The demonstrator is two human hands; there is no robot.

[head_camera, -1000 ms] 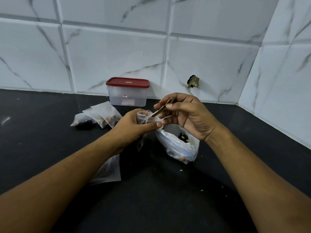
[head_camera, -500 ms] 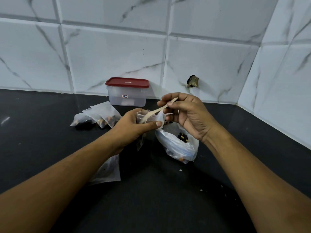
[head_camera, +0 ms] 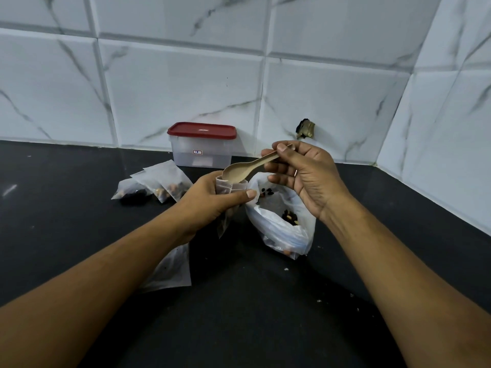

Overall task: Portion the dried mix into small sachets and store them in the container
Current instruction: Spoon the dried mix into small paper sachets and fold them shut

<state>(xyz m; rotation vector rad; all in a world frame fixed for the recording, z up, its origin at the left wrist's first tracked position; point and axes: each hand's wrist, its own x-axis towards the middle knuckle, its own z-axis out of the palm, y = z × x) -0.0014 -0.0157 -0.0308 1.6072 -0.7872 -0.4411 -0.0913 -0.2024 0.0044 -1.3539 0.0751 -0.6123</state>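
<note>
Right hand pinches the handle end of a pale spoon between thumb and forefinger; the other fingers are loosely curled below it and touch nothing. The spoon's long axis slopes from that grip down and to the left. Its bowl sits at the open mouth of a small sachet, with the hollow side facing the camera and showing no load.

The left hand is closed round the sachet, thumb across its front and fingers behind. It holds the sachet upright with the mouth up, and the lower end hangs out below the palm. Both hands are raised above the middle of the bench.

Just right of the sachet, under the right hand, a clear bag of dried mix stands on the bench with its top open; dark and tan pieces show inside. Three filled sachets lie overlapped to the left, nearer the bench's back edge. More flat sachets lie partly under the left forearm.

The container stands at the back edge against the tiled wall, its red lid on and a small label on its front. A few crumbs are scattered toward the front right.
</note>
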